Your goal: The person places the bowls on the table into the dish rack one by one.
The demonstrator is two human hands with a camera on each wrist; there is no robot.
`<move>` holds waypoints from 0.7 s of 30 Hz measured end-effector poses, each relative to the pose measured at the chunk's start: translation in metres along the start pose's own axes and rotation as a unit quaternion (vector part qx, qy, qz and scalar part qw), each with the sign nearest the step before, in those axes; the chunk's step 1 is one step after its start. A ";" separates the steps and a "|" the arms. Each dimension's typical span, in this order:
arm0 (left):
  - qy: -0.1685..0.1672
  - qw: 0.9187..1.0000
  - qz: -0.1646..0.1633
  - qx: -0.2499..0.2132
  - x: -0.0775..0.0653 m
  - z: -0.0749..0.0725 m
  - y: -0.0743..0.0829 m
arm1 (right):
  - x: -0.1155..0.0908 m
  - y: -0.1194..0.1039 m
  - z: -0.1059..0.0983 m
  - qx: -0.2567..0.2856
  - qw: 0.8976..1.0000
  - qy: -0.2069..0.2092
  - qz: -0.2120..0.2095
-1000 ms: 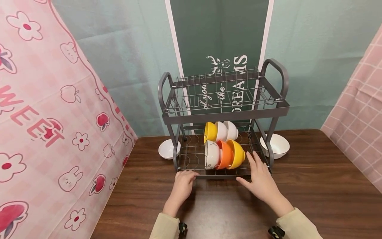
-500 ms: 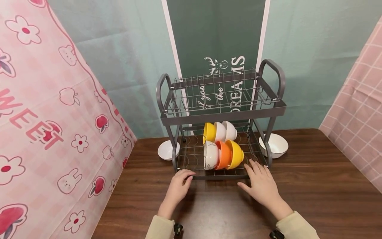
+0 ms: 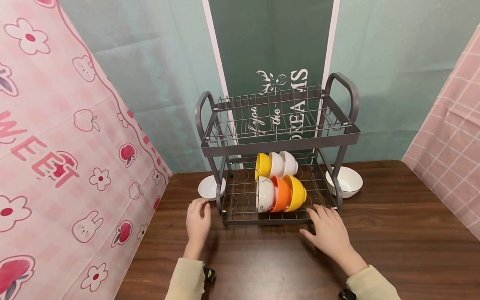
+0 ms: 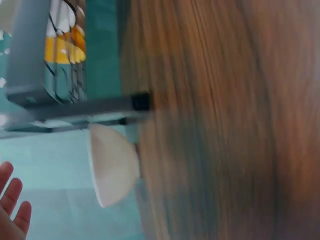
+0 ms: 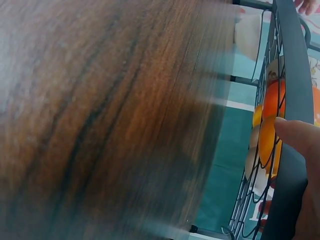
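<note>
My left hand (image 3: 198,221) is just in front of the small white bowl (image 3: 208,188), which stands on the table left of the dish rack (image 3: 281,145). Nothing is in that hand; in the left wrist view its fingers (image 4: 11,196) are spread, apart from the bowl. At the rack's lower front edge is my right hand (image 3: 327,229), fingers reaching over the edge and thumb in front. Whether it presses the rack cannot be told. Beside it, on the lower tier, a yellow bowl (image 3: 297,193), an orange bowl (image 3: 282,194) and a patterned white bowl (image 3: 264,194) stand on their sides.
Behind these, a second row holds a yellow bowl (image 3: 263,165) and two white bowls (image 3: 276,164). The upper wire tier (image 3: 277,112) overhangs them. A larger white bowl (image 3: 349,182) stands right of the rack on the wooden table (image 3: 262,266). Cloth hangs behind and at both sides.
My left hand has left the rack's front edge and moved left towards the small white bowl. My right hand has shifted slightly back from the yellow bowl. The bowls stay put.
</note>
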State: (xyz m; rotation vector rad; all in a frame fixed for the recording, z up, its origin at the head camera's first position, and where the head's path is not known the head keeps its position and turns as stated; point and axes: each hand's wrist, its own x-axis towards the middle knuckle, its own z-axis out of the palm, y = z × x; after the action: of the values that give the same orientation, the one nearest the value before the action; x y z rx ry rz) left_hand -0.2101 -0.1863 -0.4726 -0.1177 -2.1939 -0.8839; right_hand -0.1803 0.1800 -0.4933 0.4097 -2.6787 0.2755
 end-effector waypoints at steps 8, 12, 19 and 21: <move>-0.143 0.978 -0.079 0.129 0.018 0.016 -0.023 | -0.001 0.000 0.001 -0.001 1.000 0.002 -0.002; -0.198 0.964 -0.072 0.165 0.024 0.026 -0.031 | -0.001 -0.001 0.002 -0.003 1.000 0.011 -0.007; -0.260 0.944 -0.025 0.203 0.029 0.039 -0.039 | -0.001 -0.001 0.001 -0.007 1.000 0.015 -0.006; -0.270 0.938 -0.017 0.218 0.029 0.040 -0.039 | -0.001 0.000 0.001 -0.008 1.000 0.013 -0.006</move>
State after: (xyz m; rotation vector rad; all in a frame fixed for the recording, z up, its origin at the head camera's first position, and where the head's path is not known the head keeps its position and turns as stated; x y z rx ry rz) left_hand -0.2686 -0.1960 -0.4941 -0.1158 -2.8607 -0.3828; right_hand -0.1795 0.1796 -0.4944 0.4136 -2.6506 0.2536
